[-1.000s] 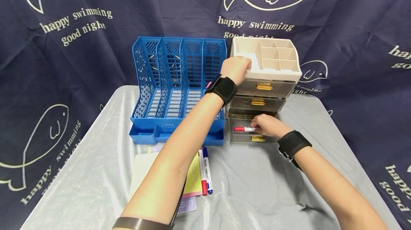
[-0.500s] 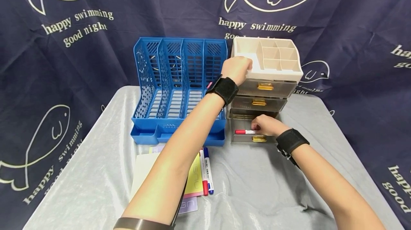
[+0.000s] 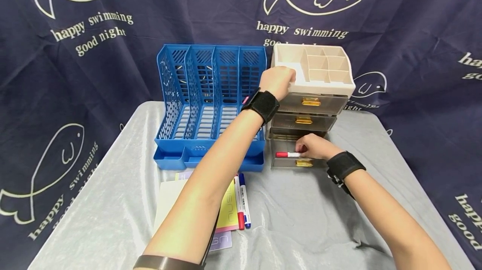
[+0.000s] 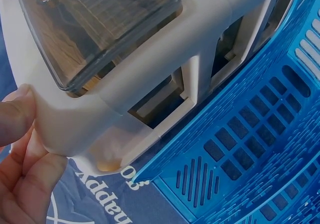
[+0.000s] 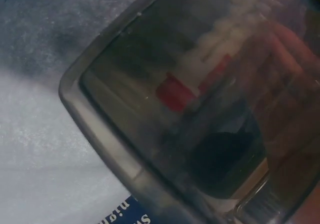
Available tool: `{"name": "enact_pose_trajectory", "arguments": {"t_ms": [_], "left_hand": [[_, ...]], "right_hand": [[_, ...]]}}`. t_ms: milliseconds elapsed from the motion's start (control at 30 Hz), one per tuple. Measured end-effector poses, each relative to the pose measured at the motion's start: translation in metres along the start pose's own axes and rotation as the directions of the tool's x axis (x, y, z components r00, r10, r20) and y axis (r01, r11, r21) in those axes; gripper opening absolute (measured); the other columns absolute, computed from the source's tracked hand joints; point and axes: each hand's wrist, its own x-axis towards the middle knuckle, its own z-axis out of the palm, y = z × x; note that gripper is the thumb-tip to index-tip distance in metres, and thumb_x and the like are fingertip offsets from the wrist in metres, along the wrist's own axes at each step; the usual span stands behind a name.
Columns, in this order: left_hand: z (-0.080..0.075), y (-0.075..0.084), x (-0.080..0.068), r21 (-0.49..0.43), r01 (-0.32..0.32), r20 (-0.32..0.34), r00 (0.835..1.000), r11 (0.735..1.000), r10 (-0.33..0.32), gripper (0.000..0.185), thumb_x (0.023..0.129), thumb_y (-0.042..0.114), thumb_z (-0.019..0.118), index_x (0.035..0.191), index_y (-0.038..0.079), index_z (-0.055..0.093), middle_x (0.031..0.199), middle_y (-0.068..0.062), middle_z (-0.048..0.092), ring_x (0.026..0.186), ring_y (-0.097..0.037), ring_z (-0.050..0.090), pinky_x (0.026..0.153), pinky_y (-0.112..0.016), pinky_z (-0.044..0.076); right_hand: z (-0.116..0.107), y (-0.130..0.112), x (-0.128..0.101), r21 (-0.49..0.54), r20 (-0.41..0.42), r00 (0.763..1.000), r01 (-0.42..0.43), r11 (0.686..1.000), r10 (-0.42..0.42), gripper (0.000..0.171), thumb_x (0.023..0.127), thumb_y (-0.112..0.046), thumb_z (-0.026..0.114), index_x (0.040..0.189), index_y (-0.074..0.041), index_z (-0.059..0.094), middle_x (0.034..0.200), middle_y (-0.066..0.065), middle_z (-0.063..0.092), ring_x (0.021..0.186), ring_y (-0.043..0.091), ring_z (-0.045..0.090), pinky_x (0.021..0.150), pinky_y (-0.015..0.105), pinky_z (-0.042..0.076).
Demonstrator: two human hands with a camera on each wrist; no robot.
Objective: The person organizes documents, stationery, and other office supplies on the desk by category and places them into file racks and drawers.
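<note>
My left hand (image 3: 278,81) grips the top left corner of the white drawer organizer (image 3: 320,88); the left wrist view shows thumb and fingers (image 4: 17,116) pinching its edge. The bottom drawer (image 3: 280,162) is pulled out, while the two drawers above it are in. Inside it my right hand (image 3: 315,147) pinches a white marker with a red cap (image 3: 286,155), which lies crosswise behind the drawer's front. The marker's right end is hidden by the hand. Through the smoky drawer wall, the right wrist view shows red caps (image 5: 175,93) and the fingers (image 5: 287,109).
A blue file rack (image 3: 208,141) with several slots stands left of the organizer. In front of it, notebooks (image 3: 227,209) lie partly under the left forearm, with a red marker (image 3: 239,207) and a blue marker (image 3: 245,203) beside them. A dark blue printed cloth (image 3: 226,6) hangs behind.
The red-capped marker has come slightly lower and nearer the drawer's front. My right hand then shifts a little to the right. My left hand stays on the organizer's corner.
</note>
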Motion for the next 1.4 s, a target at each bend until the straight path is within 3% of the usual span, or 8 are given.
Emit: {"name": "enact_pose_trajectory", "arguments": {"t_ms": [167, 333, 533, 767, 1000, 1400], "left_hand": [[0.001, 0.0, -0.001, -0.007, -0.005, -0.001, 1.0, 1.0, 0.005, 0.021, 0.089, 0.01, 0.058, 0.104, 0.02, 0.07, 0.106, 0.003, 0.068, 0.096, -0.014, 0.062, 0.081, -0.03, 0.049], [0.001, 0.0, 0.0, -0.004, -0.007, -0.003, 1.0, 1.0, 0.006, 0.021, 0.089, 0.01, 0.058, 0.103, 0.02, 0.07, 0.105, 0.003, 0.069, 0.095, -0.014, 0.063, 0.081, -0.031, 0.05], [0.002, -0.002, 0.002, 0.003, -0.007, 0.001, 1.0, 1.0, 0.007, 0.022, 0.088, 0.01, 0.058, 0.104, 0.02, 0.07, 0.106, 0.003, 0.069, 0.095, -0.014, 0.063, 0.081, -0.031, 0.05], [0.003, -0.002, 0.002, 0.007, -0.014, -0.009, 1.0, 1.0, 0.014, 0.024, 0.088, 0.009, 0.059, 0.105, 0.021, 0.07, 0.106, 0.003, 0.069, 0.095, -0.013, 0.063, 0.081, -0.032, 0.05], [0.0, -0.001, 0.001, -0.008, -0.008, 0.006, 1.0, 1.0, 0.008, 0.023, 0.088, 0.009, 0.058, 0.105, 0.02, 0.07, 0.107, 0.002, 0.069, 0.096, -0.014, 0.063, 0.081, -0.031, 0.05], [0.0, 0.0, 0.0, -0.012, -0.006, -0.004, 1.0, 1.0, 0.006, 0.023, 0.089, 0.008, 0.058, 0.104, 0.02, 0.07, 0.106, 0.003, 0.069, 0.095, -0.014, 0.063, 0.081, -0.031, 0.05]], "right_hand": [[-0.005, -0.003, -0.004, 0.054, -0.08, 0.997, -0.01, 0.998, 0.014, 0.011, 0.073, 0.001, 0.072, 0.082, -0.003, 0.068, 0.075, -0.001, 0.065, 0.066, 0.006, 0.057, 0.061, 0.027, 0.049], [-0.015, -0.025, -0.005, 0.063, -0.171, 0.985, 0.033, 0.998, -0.021, 0.012, 0.075, -0.001, 0.073, 0.087, 0.0, 0.068, 0.081, 0.004, 0.067, 0.073, 0.014, 0.06, 0.067, 0.033, 0.051], [-0.013, -0.061, -0.002, -0.018, -0.223, 0.958, 0.182, 0.983, -0.182, 0.013, 0.077, -0.004, 0.073, 0.09, -0.004, 0.069, 0.086, 0.005, 0.067, 0.08, 0.016, 0.063, 0.072, 0.035, 0.051], [0.009, -0.094, 0.007, -0.095, -0.172, 0.872, 0.449, 0.888, -0.459, 0.017, 0.078, -0.009, 0.074, 0.093, -0.011, 0.067, 0.091, 0.0, 0.064, 0.087, 0.012, 0.06, 0.077, 0.027, 0.05], [0.03, -0.12, 0.012, -0.221, -0.087, 0.818, 0.541, 0.811, -0.569, 0.018, 0.078, -0.01, 0.074, 0.094, -0.012, 0.066, 0.098, -0.002, 0.063, 0.093, 0.012, 0.059, 0.078, 0.025, 0.05], [0.07, -0.147, 0.023, -0.409, 0.038, 0.716, 0.648, 0.643, -0.697, 0.017, 0.086, -0.012, 0.064, 0.101, -0.018, 0.067, 0.106, -0.005, 0.063, 0.102, 0.008, 0.057, 0.087, 0.019, 0.046]]}}
